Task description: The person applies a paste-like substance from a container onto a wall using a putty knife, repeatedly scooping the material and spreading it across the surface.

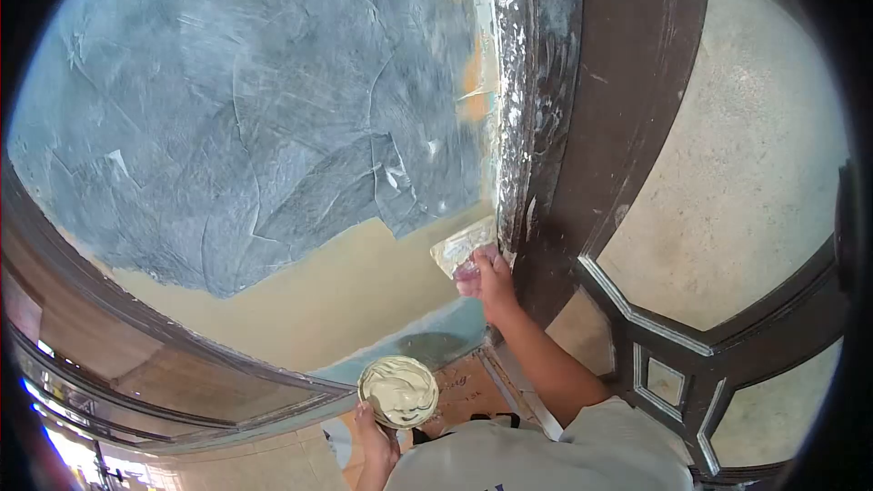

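Observation:
My right hand [489, 282] is closed around a wide putty scraper [466, 244] smeared with pale filler. The scraper's blade lies at the wall, close to the dark wooden frame [536, 173]. A cream band of filler [300, 305] runs along the lower wall, beneath a rough blue-grey coat [273, 109]. Lower down, my left hand [375, 436] grips a round tub of putty [398, 391] by its side. Creamy, swirled putty fills the tub up to its rim. Part of the left hand's fingers is hidden under the tub.
Dark panelled woodwork with light inset panels [727, 145] stands to my right. A curved dark moulding [173, 345] borders the wall at the lower left. Behind the tub, a cardboard sheet [477, 391] lies on the floor beside pale tiles [264, 464].

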The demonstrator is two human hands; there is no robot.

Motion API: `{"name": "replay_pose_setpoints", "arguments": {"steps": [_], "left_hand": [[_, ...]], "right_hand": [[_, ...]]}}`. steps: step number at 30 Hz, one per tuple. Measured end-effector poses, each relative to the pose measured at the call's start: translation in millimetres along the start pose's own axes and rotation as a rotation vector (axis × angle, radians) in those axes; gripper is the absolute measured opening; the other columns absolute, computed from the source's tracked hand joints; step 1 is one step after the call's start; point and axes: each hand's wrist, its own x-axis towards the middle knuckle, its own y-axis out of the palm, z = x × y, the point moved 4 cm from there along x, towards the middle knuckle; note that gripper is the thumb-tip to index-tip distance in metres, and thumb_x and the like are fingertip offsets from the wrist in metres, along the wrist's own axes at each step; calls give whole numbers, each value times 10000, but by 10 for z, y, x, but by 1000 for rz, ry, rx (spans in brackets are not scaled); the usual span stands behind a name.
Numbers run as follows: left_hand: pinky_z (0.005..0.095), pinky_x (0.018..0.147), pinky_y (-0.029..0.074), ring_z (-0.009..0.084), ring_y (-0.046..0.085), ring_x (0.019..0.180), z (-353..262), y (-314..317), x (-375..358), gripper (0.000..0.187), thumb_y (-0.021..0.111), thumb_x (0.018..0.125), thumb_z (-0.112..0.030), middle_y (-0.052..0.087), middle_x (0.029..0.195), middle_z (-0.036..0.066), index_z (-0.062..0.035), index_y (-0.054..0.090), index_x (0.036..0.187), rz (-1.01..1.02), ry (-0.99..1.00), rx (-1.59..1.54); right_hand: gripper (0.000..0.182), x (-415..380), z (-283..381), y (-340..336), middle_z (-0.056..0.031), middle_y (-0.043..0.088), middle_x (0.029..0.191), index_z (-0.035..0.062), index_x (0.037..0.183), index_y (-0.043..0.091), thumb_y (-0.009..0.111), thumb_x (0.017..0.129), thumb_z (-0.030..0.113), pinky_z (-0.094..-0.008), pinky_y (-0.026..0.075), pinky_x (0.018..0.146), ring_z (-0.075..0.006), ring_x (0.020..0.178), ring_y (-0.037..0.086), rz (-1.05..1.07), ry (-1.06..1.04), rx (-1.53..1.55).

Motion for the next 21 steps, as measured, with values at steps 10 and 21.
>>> {"name": "replay_pose_setpoints", "arguments": {"steps": [10,21], "left_hand": [[420,997,524,258,551,1256,19,-42,-5,471,391,1046,-336,499,1402,108,-86,365,1444,33,8,29],[403,1006,497,256,548,1239,44,-69,-29,434,379,1048,-278,521,1354,133,-44,377,1413,-83,-3,-27]], "right_hand": [[209,-58,-178,-151,-28,621,919,127,1073,550,544,1006,324,-310,569,530,-164,721,673,-36,76,0],[217,131,1,-12,-50,636,896,97,1061,518,552,1010,305,-318,584,547,-173,711,685,37,-63,-3]]}}
